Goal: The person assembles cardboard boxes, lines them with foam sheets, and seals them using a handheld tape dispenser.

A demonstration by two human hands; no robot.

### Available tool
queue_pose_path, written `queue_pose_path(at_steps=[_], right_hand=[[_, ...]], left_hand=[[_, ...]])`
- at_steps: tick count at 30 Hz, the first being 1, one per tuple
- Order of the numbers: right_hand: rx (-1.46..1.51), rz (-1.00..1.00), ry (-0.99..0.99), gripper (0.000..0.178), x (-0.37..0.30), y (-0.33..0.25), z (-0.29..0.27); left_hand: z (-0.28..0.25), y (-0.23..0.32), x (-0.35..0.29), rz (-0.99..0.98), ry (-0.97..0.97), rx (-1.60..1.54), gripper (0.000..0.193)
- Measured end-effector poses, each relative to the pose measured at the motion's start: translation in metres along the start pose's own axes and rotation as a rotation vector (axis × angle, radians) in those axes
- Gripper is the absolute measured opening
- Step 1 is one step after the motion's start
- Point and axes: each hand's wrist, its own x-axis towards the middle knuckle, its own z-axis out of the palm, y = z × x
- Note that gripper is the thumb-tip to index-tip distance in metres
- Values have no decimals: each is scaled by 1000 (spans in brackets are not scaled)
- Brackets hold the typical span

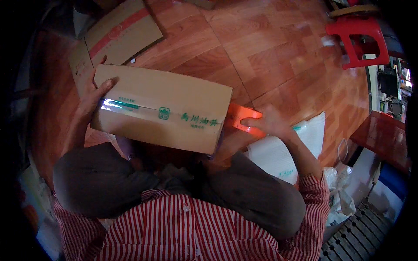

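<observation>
A closed cardboard box [174, 98] with green printing is held above my knees. At its left end my left hand [99, 89] grips it, thumb on the top face and fingers round the far edge. Clear shiny tape [117, 105] lies along part of the top seam near that hand. My right hand [272, 122] is closed around an orange tape dispenser [237, 114], which is up against the right end of the box. The box hides part of the dispenser's near end.
A flattened cardboard piece [126, 32] with a red stripe lies on the wooden floor at far left. White padded sheets [278, 158] lie right of my knee. A red plastic stool [361, 41] stands far right; a clear plastic bag [339, 195] sits near right beside a slatted grate [361, 235].
</observation>
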Motion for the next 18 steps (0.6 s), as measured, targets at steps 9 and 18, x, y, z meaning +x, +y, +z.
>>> queue_pose_path(at_steps=[9,18], right_hand=[[-507,-144,337,42,-9,-58,11],[-379,-46,416,41,-10,-56,21]], left_hand=[[-4,-9,-2,-127,-87,-267,70],[-5,-15,4,-96,-100,-67,62]])
